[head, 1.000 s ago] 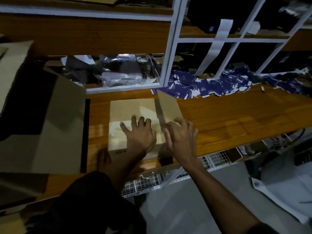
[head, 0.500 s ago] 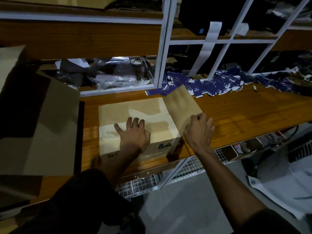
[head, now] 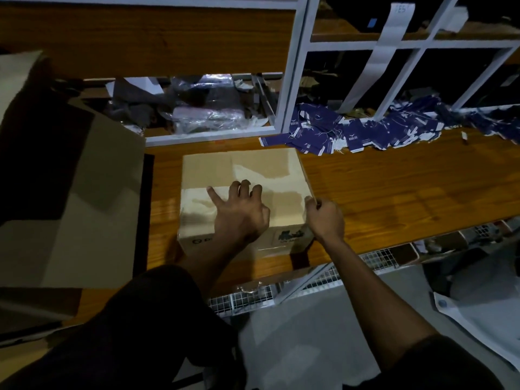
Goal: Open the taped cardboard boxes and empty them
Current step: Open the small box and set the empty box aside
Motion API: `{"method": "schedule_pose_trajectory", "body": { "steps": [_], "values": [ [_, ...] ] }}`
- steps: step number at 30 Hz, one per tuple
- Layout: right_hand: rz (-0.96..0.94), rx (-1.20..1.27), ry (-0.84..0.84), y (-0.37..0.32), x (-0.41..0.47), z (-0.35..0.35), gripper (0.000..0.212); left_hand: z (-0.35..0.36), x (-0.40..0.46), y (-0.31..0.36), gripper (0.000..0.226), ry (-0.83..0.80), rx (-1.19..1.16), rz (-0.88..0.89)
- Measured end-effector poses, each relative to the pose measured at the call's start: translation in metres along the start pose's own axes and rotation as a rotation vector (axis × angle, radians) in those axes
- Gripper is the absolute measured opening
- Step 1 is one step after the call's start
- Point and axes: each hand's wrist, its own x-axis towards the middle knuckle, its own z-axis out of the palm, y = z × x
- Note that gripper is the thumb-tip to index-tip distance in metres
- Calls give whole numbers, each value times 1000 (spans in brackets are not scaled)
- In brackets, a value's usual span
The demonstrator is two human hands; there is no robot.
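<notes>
The box [head: 244, 192] sat on the table [head: 394, 190], near its front edge, with a larger open carton [head: 70, 198] just to its left. Half a second earlier the box's right flap had stood up and out to the side under the right hand; now that flap was no longer raised, and the top read as one flat, closed face. The right hand [head: 326, 218] had come in to the box's right top edge and was clenched there, fingers curled against the corner; whether it pinched a flap edge or a strip of tape could not be told in the dim light. The left hand [head: 242, 212] stayed on the lid throughout, fingers spread and slightly bent, pressing down near the middle and grasping nothing.

So the box looked no nearer to being emptied: the flap that had been up lay flat again, and nothing of the contents showed. My guess was that the left hand was steadying the box while the right sought a fresh purchase on that edge. A heap of blue tags [head: 351, 130] lay well behind on the table, untouched.
</notes>
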Motion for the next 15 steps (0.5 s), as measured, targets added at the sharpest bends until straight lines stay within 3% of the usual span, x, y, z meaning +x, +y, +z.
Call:
{"method": "schedule_pose_trajectory", "body": {
  "steps": [9, 15],
  "values": [
    [82, 235, 72, -7, 12, 11, 28, 1, 35, -4, 57, -28, -29, 41],
    [64, 94, 125, -13, 13, 10, 27, 0, 43, -5, 58, -44, -31, 53]
  ]
}}
